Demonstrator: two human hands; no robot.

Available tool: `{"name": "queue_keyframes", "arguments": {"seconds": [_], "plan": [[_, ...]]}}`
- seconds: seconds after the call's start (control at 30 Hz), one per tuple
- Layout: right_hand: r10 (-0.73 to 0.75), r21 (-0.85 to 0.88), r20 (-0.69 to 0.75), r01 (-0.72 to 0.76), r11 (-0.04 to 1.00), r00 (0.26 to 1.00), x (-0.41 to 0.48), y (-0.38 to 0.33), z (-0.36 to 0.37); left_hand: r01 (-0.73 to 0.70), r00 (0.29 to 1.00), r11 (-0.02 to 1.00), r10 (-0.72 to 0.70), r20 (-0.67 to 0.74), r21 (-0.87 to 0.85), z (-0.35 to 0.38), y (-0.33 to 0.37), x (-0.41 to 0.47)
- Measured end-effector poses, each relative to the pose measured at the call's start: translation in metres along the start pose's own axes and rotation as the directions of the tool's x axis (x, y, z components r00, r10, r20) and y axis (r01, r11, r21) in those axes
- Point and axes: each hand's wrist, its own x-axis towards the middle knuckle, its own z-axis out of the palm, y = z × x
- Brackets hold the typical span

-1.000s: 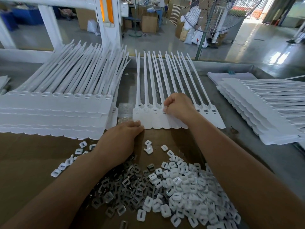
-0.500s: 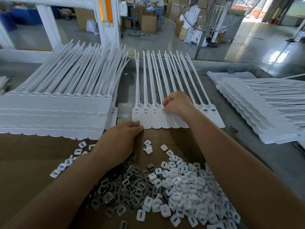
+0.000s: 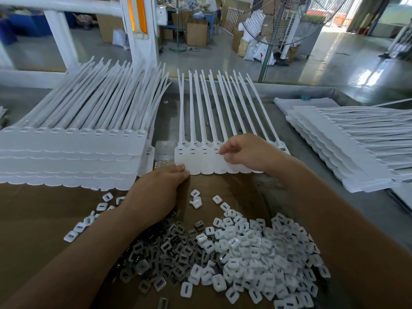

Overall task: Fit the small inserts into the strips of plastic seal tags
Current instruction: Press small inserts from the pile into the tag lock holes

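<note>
A strip of white seal tags [image 3: 206, 162] lies flat in the middle, its long tails pointing away from me. My left hand [image 3: 156, 190] rests with straight fingers on the strip's near left corner. My right hand [image 3: 247, 152] hovers over the tag heads with curled fingers. Its thumb and forefinger pinch a small insert at a tag head near the strip's middle, and the fingertips mostly hide that insert. A heap of loose inserts [image 3: 240, 259], white ones and clear grey ones, lies on brown cardboard [image 3: 33, 215] close to me.
A tall stack of tag strips [image 3: 73, 152] stands at the left. Another stack [image 3: 352, 148] lies at the right on the metal table [image 3: 312, 188]. A white frame post [image 3: 142, 41] rises behind. Beyond it is a factory floor with a fan and boxes.
My right hand has loosened from a tight fist on the tag heads, so its thumb and forefinger now show, pointing left. My left hand has stayed on the strip's corner.
</note>
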Motion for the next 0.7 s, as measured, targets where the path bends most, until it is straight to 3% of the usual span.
{"name": "queue_keyframes", "arguments": {"seconds": [0.27, 0.7], "plan": [[-0.031, -0.09, 0.189, 0.048, 0.995, 0.981, -0.048, -0.011, 0.0, 0.03, 0.999, 0.999, -0.031, 0.023, 0.022, 0.002, -0.001, 0.0], [0.043, -0.299, 0.2, 0.019, 0.954, 0.979, -0.047, -0.023, 0.027, 0.036, 0.999, 0.999, -0.037, 0.038, 0.02, 0.002, -0.002, 0.001]]}}
